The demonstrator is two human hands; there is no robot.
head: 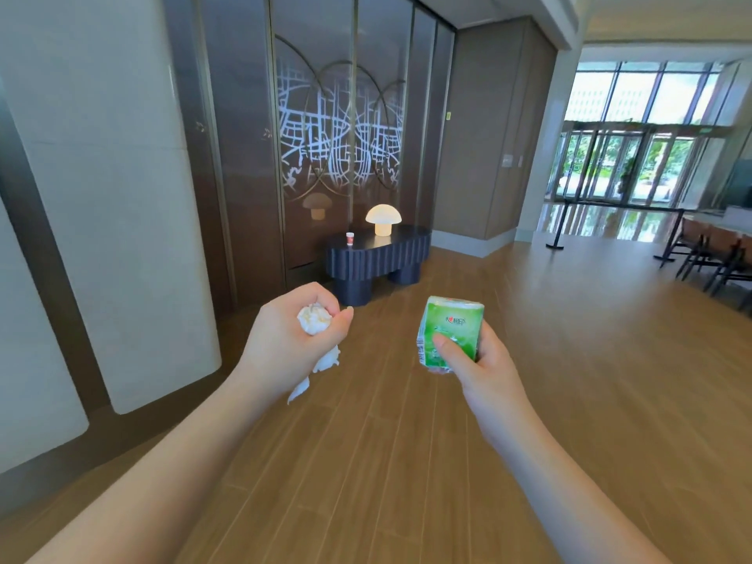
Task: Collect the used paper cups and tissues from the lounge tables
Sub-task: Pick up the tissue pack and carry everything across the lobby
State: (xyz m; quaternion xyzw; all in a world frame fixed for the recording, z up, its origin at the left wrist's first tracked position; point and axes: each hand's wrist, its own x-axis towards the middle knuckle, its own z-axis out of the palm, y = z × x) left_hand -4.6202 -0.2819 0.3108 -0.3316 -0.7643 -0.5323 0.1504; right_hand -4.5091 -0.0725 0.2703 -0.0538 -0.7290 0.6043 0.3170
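Note:
My left hand grips crumpled white tissues, with loose ends hanging below the fist. My right hand holds a green tissue pack upright, thumb across its front. Both hands are raised over the wooden floor. Ahead, a small paper cup with a red band stands on the left end of a dark ribbed lounge table, several steps away from both hands.
A lit mushroom lamp stands on the same table. Dark wall panels and white padded panels run along the left. Chairs and a barrier post stand at the right, glass doors behind them.

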